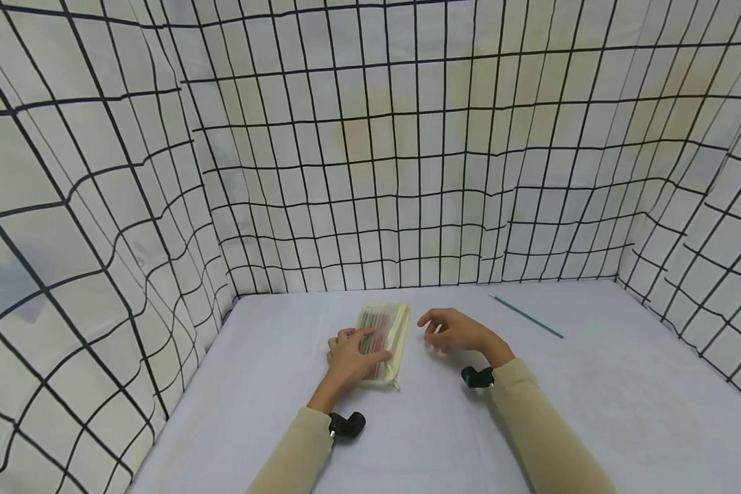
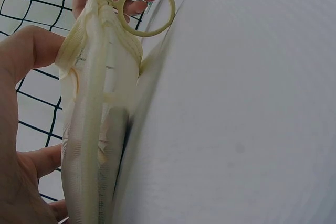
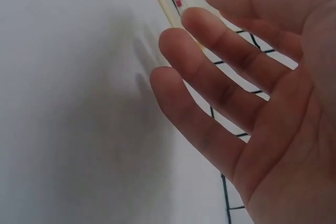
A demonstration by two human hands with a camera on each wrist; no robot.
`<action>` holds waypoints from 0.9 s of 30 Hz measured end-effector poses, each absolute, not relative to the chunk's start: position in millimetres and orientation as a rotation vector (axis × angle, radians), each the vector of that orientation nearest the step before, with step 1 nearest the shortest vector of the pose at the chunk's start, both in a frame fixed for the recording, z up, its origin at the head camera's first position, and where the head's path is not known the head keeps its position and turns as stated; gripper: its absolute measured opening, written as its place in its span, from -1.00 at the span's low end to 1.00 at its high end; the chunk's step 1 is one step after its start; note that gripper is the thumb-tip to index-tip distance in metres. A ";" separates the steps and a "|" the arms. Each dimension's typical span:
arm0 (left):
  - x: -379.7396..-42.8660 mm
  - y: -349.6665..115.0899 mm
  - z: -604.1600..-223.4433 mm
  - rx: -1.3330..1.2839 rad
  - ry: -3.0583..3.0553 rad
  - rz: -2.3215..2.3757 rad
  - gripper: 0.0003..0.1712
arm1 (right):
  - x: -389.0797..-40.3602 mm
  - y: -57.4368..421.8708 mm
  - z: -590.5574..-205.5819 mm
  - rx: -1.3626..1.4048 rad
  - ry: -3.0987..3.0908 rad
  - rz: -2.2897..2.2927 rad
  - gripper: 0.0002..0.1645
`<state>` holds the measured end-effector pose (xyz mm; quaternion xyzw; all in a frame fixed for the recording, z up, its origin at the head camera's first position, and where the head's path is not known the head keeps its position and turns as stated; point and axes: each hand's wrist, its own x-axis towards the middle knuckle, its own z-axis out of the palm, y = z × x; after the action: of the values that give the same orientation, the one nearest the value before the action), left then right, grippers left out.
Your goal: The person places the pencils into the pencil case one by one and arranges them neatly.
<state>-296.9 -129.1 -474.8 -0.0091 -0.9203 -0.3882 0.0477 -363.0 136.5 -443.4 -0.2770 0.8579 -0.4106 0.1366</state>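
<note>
A pale yellow zip pouch (image 1: 397,343) with a see-through front lies on the white table, and several long thin coloured things show inside it. My left hand (image 1: 350,358) rests on top of it with fingers spread. In the left wrist view, the thumb and fingertips press against the pouch (image 2: 94,108), whose zipper has a cream pull ring (image 2: 172,11). To the right of the pouch hovers my right hand (image 1: 457,331), fingers loosely bent and holding nothing. The right wrist view shows its palm (image 3: 283,129) and part of the pouch beyond the fingertips.
A thin teal stick, pencil-like (image 1: 527,316), lies on the table (image 1: 599,398) beyond my right hand. Black grid netting (image 1: 370,165) over white cloth stands along the back and both sides. Each wrist carries a small black camera (image 1: 348,425).
</note>
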 end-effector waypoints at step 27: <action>-294.5 -131.6 -474.2 -0.044 -2.798 -1.194 -0.15 | -370.4 247.5 -443.8 -0.682 2.938 -0.810 -0.38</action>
<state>-294.5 -131.6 -474.2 -0.0145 -0.9186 -0.3918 0.0494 -370.4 247.5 -443.8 -0.2184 0.9407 -0.2594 0.0094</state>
